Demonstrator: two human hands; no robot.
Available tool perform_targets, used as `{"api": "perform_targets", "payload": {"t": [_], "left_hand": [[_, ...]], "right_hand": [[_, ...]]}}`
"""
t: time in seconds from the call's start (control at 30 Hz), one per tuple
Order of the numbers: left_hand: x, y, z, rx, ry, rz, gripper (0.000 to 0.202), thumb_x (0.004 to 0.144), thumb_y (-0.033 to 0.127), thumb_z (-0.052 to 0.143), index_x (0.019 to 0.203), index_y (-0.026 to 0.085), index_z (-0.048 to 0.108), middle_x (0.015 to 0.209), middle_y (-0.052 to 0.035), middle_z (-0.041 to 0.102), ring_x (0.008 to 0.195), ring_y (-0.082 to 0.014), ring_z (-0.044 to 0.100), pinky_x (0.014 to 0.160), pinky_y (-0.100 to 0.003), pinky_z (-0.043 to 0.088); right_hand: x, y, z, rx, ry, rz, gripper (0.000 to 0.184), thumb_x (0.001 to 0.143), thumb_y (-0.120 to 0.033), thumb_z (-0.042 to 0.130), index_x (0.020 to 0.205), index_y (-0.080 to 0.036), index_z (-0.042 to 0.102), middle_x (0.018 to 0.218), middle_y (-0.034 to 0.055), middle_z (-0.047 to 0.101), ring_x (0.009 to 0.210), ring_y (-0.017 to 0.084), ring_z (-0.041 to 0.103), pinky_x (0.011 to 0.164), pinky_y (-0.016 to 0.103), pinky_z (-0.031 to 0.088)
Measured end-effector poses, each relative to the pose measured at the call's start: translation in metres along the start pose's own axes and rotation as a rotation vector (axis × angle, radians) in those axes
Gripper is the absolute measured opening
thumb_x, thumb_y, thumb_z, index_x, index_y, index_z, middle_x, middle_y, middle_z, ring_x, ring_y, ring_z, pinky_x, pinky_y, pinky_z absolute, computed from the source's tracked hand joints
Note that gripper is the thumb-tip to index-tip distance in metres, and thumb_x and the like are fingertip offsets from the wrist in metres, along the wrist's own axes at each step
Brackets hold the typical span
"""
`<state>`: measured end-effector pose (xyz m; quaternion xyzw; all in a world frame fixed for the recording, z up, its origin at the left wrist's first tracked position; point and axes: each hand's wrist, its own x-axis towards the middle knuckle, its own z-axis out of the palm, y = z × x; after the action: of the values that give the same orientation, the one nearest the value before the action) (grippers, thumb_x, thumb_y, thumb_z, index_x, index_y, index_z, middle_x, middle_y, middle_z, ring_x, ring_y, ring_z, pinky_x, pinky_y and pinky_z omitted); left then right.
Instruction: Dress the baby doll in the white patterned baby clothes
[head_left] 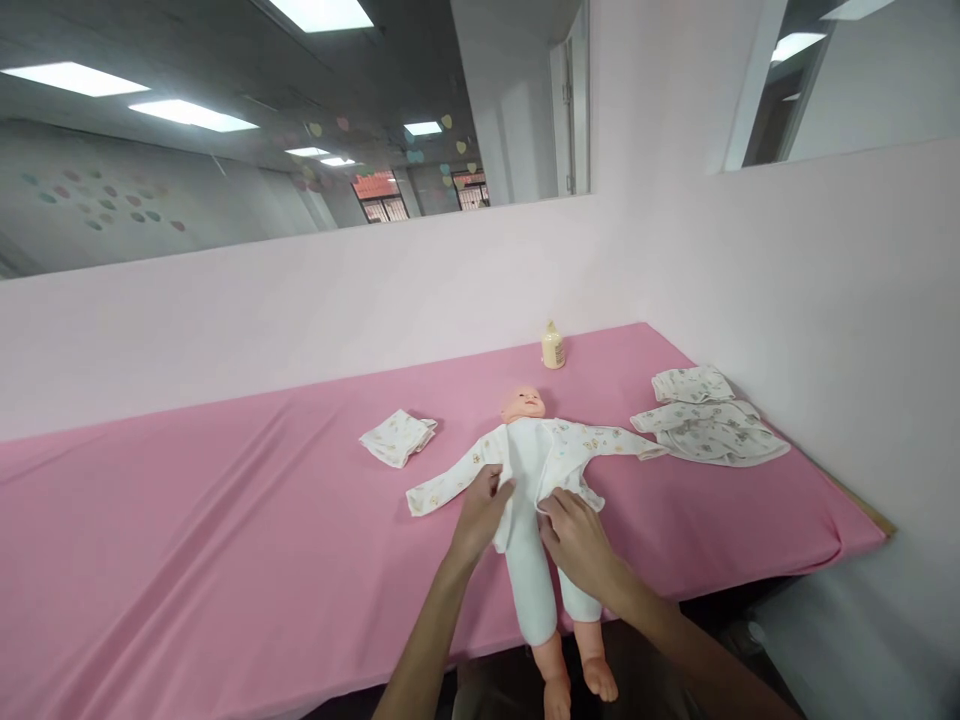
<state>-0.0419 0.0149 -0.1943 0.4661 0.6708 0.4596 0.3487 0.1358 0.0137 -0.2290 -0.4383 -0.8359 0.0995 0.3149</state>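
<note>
A baby doll (525, 404) lies on its back with its feet over the near edge of the pink-covered table. Its body and legs are white, and a white patterned baby shirt (574, 447) covers its arms, with the front lying open. My left hand (484, 508) pinches the edge of the shirt's left-hand front panel. Over the doll's lower belly, my right hand (574, 530) has its fingers closed on the lower edge of the other front panel. Both sleeves stretch out sideways, and the doll's hands are hidden in them.
On the pink table cover (225, 540), a folded patterned cloth (399, 438) lies left of the doll. A cream bottle (553, 347) stands near the back wall. Folded patterned baby clothes (709, 425) lie at the right, close to the side wall. A mirror (300, 130) hangs above the table.
</note>
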Motion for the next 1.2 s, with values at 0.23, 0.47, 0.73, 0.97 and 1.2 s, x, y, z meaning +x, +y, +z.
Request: {"api": "perform_targets", "payload": {"t": [0.23,0.47,0.73,0.97,1.2], "left_hand": [[0.007,0.027,0.005,0.323,-0.247,0.055,0.041,0.087,0.051,0.045,0.109,0.019,0.057,0.075,0.0003,0.059,0.063,-0.0156,0.054,0.063,-0.028,0.041],[0.059,0.038,0.03,0.818,0.033,0.089,0.039,0.089,0.043,0.045,0.115,0.016,0.055,0.118,-0.0133,0.059,0.105,-0.0274,0.06,0.08,-0.035,0.045],[0.086,0.032,0.052,1.062,0.104,0.1,0.032,0.09,0.012,0.032,0.105,0.009,0.061,0.105,-0.0173,0.064,0.095,-0.0278,0.066,0.076,-0.035,0.046],[0.099,0.018,0.046,0.985,0.127,0.154,0.034,0.096,0.017,0.029,0.102,0.009,0.061,0.102,-0.0181,0.066,0.094,-0.0275,0.065,0.076,-0.034,0.044],[0.111,0.005,0.036,0.758,0.146,0.189,0.024,0.092,0.023,0.04,0.093,0.016,0.063,0.089,-0.0085,0.071,0.088,-0.0225,0.064,0.071,-0.029,0.04]], "right_hand": [[0.027,0.006,-0.017,0.223,-0.122,-0.055,0.018,0.089,-0.012,0.044,0.084,-0.02,0.059,0.084,0.0015,0.062,0.079,0.016,0.058,0.072,0.028,0.043],[0.106,0.031,-0.003,0.011,-0.1,0.368,0.027,0.091,-0.035,0.049,0.101,-0.014,0.061,0.104,0.0125,0.064,0.093,0.024,0.061,0.072,0.031,0.04],[0.134,0.049,0.021,0.012,-0.083,0.375,0.022,0.087,-0.011,0.043,0.085,-0.014,0.065,0.095,0.011,0.067,0.088,0.02,0.061,0.069,0.027,0.034],[0.153,0.047,0.032,0.112,0.034,0.41,0.026,0.09,-0.015,0.04,0.085,-0.018,0.066,0.084,0.0049,0.069,0.077,0.017,0.059,0.062,0.026,0.028],[0.162,0.039,0.043,0.21,0.092,0.444,0.026,0.087,-0.018,0.043,0.075,-0.019,0.066,0.073,0.0032,0.067,0.069,0.017,0.055,0.06,0.026,0.026]]}}
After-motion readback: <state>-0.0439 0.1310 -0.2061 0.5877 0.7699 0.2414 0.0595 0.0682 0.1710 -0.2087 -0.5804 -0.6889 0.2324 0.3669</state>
